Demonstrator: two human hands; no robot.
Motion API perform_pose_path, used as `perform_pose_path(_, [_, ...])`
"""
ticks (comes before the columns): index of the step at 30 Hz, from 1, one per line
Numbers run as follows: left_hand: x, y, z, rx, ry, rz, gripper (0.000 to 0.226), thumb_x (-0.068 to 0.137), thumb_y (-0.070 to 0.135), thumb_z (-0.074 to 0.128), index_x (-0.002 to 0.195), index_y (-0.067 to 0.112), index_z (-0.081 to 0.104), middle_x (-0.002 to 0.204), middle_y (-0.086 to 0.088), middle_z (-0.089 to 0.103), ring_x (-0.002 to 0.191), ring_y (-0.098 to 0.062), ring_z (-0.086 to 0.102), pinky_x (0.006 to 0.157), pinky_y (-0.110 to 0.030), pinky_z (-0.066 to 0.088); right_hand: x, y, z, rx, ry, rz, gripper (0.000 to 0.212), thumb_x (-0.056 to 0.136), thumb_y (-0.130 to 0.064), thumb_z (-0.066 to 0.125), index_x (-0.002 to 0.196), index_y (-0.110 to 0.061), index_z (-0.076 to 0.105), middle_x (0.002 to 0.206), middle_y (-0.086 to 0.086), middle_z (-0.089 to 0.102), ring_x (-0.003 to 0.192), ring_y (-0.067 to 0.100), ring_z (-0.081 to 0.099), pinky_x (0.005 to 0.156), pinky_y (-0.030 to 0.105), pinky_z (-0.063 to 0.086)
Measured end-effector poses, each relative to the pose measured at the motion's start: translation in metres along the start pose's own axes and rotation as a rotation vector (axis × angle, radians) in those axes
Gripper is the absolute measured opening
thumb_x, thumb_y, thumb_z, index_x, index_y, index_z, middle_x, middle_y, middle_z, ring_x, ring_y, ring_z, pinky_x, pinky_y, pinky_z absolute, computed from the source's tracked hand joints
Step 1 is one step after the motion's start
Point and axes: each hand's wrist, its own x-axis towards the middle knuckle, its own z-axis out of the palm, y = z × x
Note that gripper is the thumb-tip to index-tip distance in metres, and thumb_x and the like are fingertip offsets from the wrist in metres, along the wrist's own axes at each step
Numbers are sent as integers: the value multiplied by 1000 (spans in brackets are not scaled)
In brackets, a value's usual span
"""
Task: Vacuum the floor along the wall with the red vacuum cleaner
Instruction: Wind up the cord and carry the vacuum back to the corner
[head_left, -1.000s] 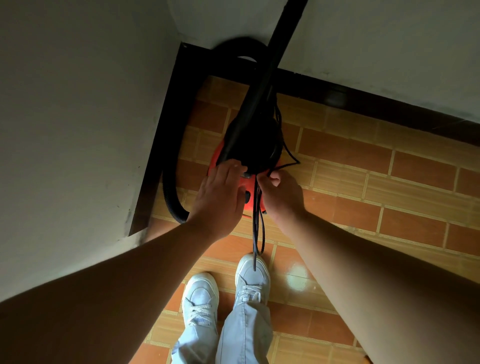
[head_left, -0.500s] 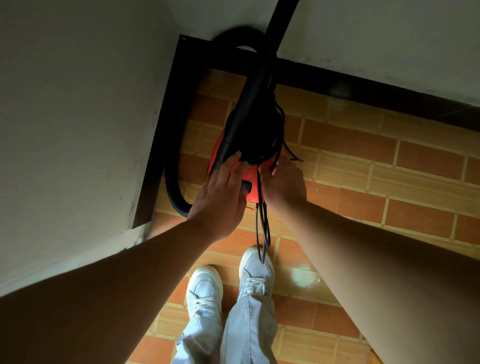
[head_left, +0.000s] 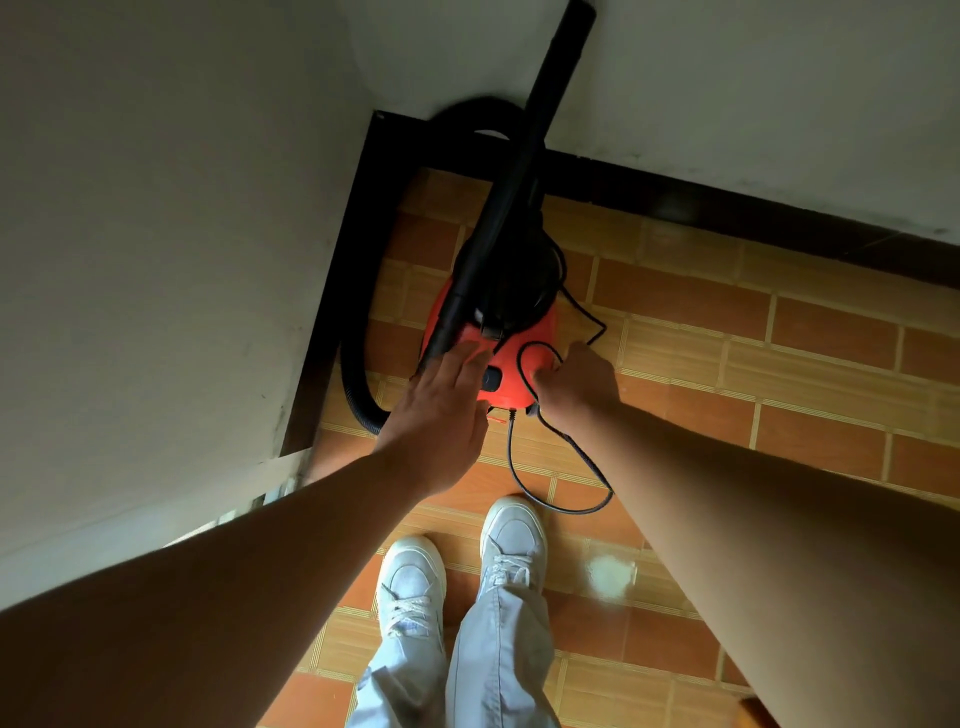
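The red vacuum cleaner (head_left: 511, 376) with a black top stands on the tiled floor in the corner of two walls. Its black wand (head_left: 524, 156) leans up against the back wall, and the black hose (head_left: 356, 384) curls along the left wall. My left hand (head_left: 447, 410) lies with fingers spread on the left side of the red body, beside the wand's lower end. My right hand (head_left: 576, 384) is curled at the body's right side, closed on the black power cord (head_left: 566, 506), which loops over the floor in front of my shoes.
White walls with a black skirting board (head_left: 727, 208) close off the left and the back. Orange tiled floor (head_left: 779, 364) stretches to the right along the back wall. My white shoes (head_left: 511, 535) stand just behind the vacuum. A pale threshold edge (head_left: 280, 475) shows at the left.
The cord that hung as a bundle from the vacuum has come loose into a wide loop on the floor. My right hand moved right with it; my left hand spread flat on the body.
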Motion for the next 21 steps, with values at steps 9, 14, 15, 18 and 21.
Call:
perform_pose_path(9, [1, -11, 53, -120, 9, -158, 45, 103, 19, 52, 145, 5, 44, 133, -17, 53, 113, -32, 60, 92, -38, 50, 32, 46, 34, -50, 58, 91, 25, 99, -33, 62, 96, -10, 71, 104, 9, 73, 96, 29, 69, 67, 27, 41])
perform_pose_path(14, [1, -4, 66, -119, 38, -113, 41, 100, 14, 56, 140, 5, 50, 132, -17, 56, 114, -35, 59, 92, -43, 52, 44, 59, 21, 25, 207, 135, 36, 104, -39, 52, 95, -11, 73, 102, 10, 74, 93, 28, 66, 71, 28, 43])
perform_pose_path(15, [1, -2, 66, -125, 32, -96, 42, 100, 13, 56, 141, 6, 49, 133, -16, 56, 115, -34, 59, 93, -44, 53, 46, 59, 16, -7, 221, 113, 39, 105, -42, 48, 96, -12, 71, 106, 9, 71, 100, 29, 65, 79, 31, 48])
perform_pose_path(18, [5, 4, 68, -148, -3, -52, 43, 99, 10, 55, 142, 7, 49, 132, -15, 57, 119, -32, 57, 96, -46, 53, 54, 56, 2, 61, 263, 122, 41, 104, -47, 49, 107, -11, 70, 115, 11, 68, 102, 31, 65, 89, 38, 55])
perform_pose_path(21, [11, 8, 71, -176, -17, -53, 43, 100, 8, 53, 142, 8, 49, 132, -14, 57, 121, -30, 55, 98, -44, 52, 64, 51, -11, 152, 290, 89, 28, 106, -29, 53, 113, -9, 72, 97, 3, 67, 86, 22, 66, 73, 26, 48])
